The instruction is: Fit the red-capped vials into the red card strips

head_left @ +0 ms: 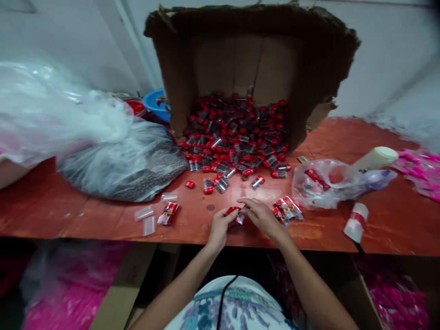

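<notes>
My left hand (219,227) is closed, holding a small red packet (239,218) with clear plastic between thumb and fingers, just above the table's front part. My right hand (261,217) meets it from the right, thumb and fingertips at the packet's edge. Close beside that hand lie several red printed packets (288,208) in a pile. To the left sits another small stack of red packets (168,213), near clear plastic pieces (149,225). Beyond my hands are loose small clear containers with red caps (257,182) and dark contents.
A torn cardboard box (182,78) lies open towards me, spilling many red-capped containers. A large plastic bag (127,160) of dark items stands left. On the right are a clear bag (311,195), a white bottle (374,159) and a white roll (356,222) on the red table (319,233).
</notes>
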Action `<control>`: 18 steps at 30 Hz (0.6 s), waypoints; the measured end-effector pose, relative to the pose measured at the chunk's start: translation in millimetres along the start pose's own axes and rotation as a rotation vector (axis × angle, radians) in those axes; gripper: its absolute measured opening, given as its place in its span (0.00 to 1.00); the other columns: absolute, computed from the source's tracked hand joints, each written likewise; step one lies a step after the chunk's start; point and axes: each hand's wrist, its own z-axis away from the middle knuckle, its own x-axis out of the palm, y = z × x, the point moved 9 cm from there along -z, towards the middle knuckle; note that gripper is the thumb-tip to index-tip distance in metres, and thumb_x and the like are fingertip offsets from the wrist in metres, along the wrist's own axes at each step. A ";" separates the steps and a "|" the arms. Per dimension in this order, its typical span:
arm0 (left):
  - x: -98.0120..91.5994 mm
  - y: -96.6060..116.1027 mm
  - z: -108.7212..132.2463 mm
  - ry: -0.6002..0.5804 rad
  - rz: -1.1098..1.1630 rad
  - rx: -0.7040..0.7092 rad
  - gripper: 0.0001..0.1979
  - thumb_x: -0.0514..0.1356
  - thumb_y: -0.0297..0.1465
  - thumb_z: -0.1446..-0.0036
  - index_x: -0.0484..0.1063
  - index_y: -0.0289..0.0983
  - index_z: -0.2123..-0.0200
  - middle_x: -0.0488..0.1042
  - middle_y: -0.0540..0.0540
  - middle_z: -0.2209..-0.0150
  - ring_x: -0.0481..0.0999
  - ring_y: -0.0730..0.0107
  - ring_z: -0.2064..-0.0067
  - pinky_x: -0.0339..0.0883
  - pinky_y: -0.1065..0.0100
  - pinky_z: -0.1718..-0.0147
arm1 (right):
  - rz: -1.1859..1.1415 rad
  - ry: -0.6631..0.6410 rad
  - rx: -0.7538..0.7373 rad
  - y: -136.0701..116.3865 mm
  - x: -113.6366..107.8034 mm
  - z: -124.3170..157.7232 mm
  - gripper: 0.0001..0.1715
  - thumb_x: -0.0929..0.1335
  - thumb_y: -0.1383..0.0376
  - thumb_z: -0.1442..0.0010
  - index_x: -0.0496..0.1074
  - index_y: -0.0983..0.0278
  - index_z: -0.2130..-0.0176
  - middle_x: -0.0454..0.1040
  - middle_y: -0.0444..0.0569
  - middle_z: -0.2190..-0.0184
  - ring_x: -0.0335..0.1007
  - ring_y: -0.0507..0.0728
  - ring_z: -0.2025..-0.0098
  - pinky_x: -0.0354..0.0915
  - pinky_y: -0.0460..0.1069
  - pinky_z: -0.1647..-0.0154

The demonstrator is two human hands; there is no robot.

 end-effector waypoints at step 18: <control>-46.5 -2.3 -15.2 0.269 0.389 -0.155 0.08 0.66 0.28 0.53 0.72 0.34 0.68 0.79 0.46 0.71 0.77 0.72 0.72 0.71 0.71 0.72 | 0.057 0.263 0.276 31.5 8.2 0.2 0.23 0.65 0.63 0.41 0.65 0.59 0.46 0.68 0.51 0.58 0.68 0.56 0.64 0.65 0.51 0.61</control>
